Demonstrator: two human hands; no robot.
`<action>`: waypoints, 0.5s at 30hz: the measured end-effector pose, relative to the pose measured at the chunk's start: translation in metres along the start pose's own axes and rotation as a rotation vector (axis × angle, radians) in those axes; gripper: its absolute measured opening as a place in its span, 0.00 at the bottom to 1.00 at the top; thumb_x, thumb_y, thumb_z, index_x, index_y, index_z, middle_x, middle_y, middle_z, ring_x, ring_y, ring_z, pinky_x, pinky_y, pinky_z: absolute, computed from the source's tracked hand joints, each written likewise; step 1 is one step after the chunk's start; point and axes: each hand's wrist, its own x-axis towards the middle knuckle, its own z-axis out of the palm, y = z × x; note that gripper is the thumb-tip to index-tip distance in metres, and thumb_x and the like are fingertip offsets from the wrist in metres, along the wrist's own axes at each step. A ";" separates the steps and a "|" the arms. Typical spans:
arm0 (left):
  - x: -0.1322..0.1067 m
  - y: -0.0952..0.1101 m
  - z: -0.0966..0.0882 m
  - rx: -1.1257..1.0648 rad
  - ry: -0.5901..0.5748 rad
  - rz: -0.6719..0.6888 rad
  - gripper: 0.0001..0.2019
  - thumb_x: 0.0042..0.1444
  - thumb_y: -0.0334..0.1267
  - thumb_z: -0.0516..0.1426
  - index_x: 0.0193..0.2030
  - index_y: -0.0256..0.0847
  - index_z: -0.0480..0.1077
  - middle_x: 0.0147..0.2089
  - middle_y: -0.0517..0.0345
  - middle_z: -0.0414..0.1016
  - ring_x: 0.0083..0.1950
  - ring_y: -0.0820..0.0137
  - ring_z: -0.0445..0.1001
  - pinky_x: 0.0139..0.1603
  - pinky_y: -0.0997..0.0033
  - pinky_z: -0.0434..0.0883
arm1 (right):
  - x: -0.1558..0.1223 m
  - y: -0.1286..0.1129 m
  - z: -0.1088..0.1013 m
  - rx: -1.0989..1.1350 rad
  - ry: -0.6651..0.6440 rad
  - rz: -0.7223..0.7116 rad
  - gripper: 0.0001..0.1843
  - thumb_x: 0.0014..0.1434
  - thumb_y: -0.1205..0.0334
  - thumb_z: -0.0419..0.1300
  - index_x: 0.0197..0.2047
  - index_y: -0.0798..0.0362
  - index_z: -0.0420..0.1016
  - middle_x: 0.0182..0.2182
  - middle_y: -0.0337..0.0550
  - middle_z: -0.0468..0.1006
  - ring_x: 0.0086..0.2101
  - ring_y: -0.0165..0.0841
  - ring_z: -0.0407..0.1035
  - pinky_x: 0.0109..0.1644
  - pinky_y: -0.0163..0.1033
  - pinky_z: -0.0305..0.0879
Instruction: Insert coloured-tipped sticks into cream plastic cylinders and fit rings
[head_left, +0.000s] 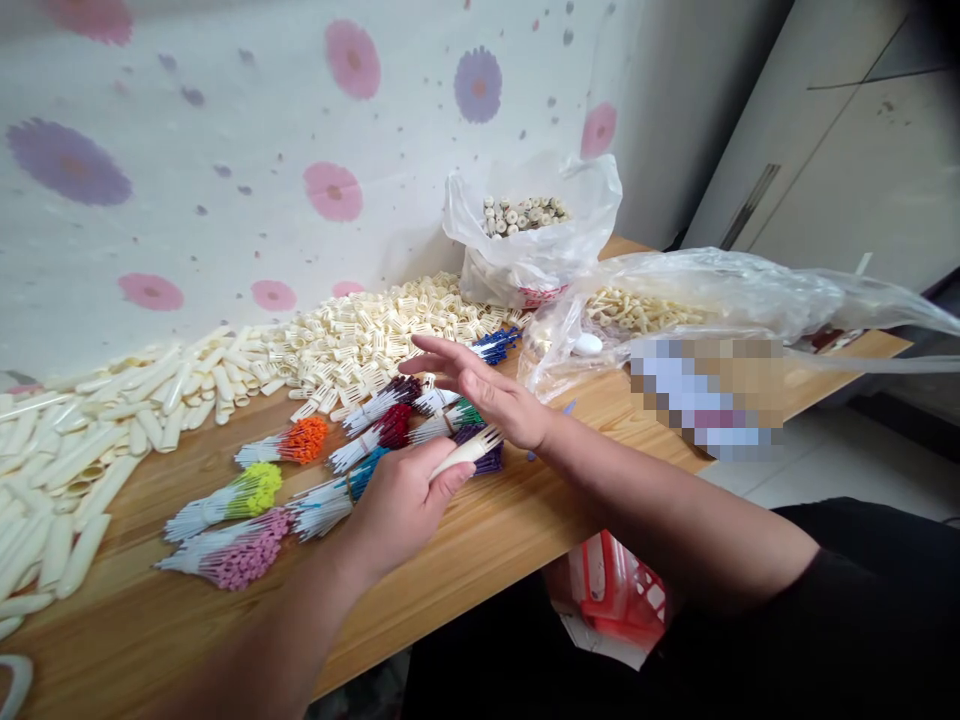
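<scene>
At the near edge of the wooden table [480,570], my left hand [405,505] grips a cream pronged piece [471,450] between thumb and fingers, with its toothed end pointing away toward the coloured bundles. My right hand [491,392] holds nothing. Its fingers are spread flat above the green-tipped bundle [466,412] and the purple-tipped bundle [489,462], and I cannot tell whether it touches them.

As I judge it, the work in hand is pairing the pronged piece with sticks from these bundles. To do it cleanly I'd keep the left grip low on the shaft so the teeth stay clear and visible. I'd bring the right fingertips together to lift a single stick by its white end rather than sweep with an open palm. The maroon-tipped bundle [394,425] and the blue-tipped bundle [352,482] lie close alongside, so a flat hand could roll the colours into each other.

The heap of spare pronged pieces [375,335] sits well behind, beside the plastic bag [525,250], and I'd leave both alone.
</scene>
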 end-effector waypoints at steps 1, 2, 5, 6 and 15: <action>0.000 0.000 0.000 -0.020 -0.005 0.003 0.16 0.61 0.47 0.48 0.25 0.41 0.61 0.22 0.62 0.64 0.24 0.72 0.62 0.27 0.72 0.57 | 0.000 0.000 0.001 0.013 -0.008 0.003 0.32 0.65 0.44 0.45 0.66 0.50 0.50 0.58 0.49 0.65 0.60 0.37 0.57 0.64 0.47 0.50; 0.001 0.000 -0.001 -0.042 -0.006 0.003 0.16 0.61 0.46 0.48 0.25 0.41 0.62 0.22 0.63 0.63 0.25 0.72 0.62 0.27 0.73 0.57 | 0.000 0.000 0.001 0.021 -0.012 0.003 0.32 0.65 0.43 0.45 0.66 0.49 0.50 0.58 0.49 0.65 0.59 0.37 0.57 0.64 0.48 0.50; 0.002 0.000 -0.003 -0.100 0.002 -0.004 0.16 0.62 0.45 0.47 0.26 0.40 0.63 0.23 0.63 0.63 0.26 0.73 0.62 0.29 0.73 0.58 | 0.001 -0.003 0.005 0.040 -0.009 0.002 0.33 0.64 0.42 0.44 0.67 0.49 0.49 0.58 0.49 0.65 0.59 0.37 0.57 0.64 0.49 0.50; 0.002 0.000 -0.004 -0.107 -0.003 -0.005 0.16 0.62 0.44 0.47 0.27 0.39 0.63 0.24 0.63 0.63 0.27 0.73 0.62 0.29 0.73 0.59 | 0.002 -0.004 0.005 0.044 -0.007 0.005 0.33 0.64 0.42 0.44 0.67 0.51 0.49 0.57 0.51 0.65 0.59 0.38 0.57 0.64 0.49 0.50; 0.000 0.002 -0.006 0.010 -0.058 0.026 0.14 0.61 0.42 0.48 0.25 0.40 0.60 0.22 0.64 0.60 0.25 0.73 0.61 0.29 0.74 0.57 | 0.000 -0.002 0.006 0.003 -0.055 -0.002 0.31 0.66 0.48 0.46 0.66 0.55 0.51 0.56 0.52 0.67 0.56 0.36 0.60 0.63 0.48 0.50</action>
